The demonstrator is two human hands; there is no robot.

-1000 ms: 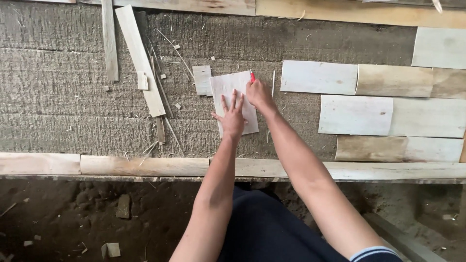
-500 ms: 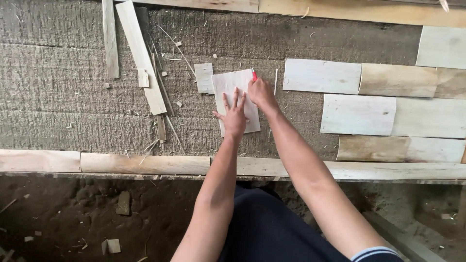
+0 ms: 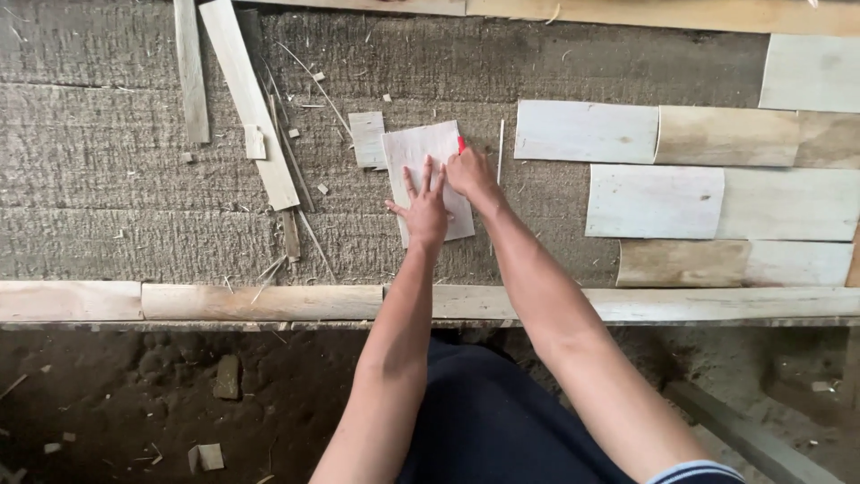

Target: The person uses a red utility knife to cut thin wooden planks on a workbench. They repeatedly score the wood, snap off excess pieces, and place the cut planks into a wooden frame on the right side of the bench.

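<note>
- At the far left, toward ten o'clock, a narrow wood strip [image 3: 190, 72] lies upright on the rough grey table [image 3: 107, 197].
- Just to its right a longer slat [image 3: 249, 99] runs on a slant from twelve o'clock down toward five o'clock, with a small wood chip [image 3: 255, 142] touching its left edge and thin splinters [image 3: 296, 179] scattered beside it.
- A small pale rectangle of wood [image 3: 367, 139] lies just at nine o'clock of the thin wood sheet [image 3: 421, 152], their edges touching or nearly so.
- The left hand [image 3: 424, 204] lies flat on the lower part of the sheet, fingers spread, pressing it to the table.
- The right hand [image 3: 468, 170] sits at the sheet's right edge, fingers pinched around a red pencil [image 3: 461, 143] whose tip shows at its twelve o'clock; only the red end is visible.
- A thin sliver [image 3: 499, 139] stands just at three o'clock of the pencil.
- Farther right, flat wood pieces [image 3: 654, 199] lie edge to edge in three rows, some pale, some browner.
- No box, tray or other container shows.
- A long wooden rail [image 3: 260, 301] borders the table's near edge at six o'clock; another board [image 3: 663, 13] runs along the top.
- Below the rail is a dirt floor [image 3: 134, 394] with small scraps [image 3: 226, 376], and the person's dark clothing [image 3: 493, 421] between the forearms.
</note>
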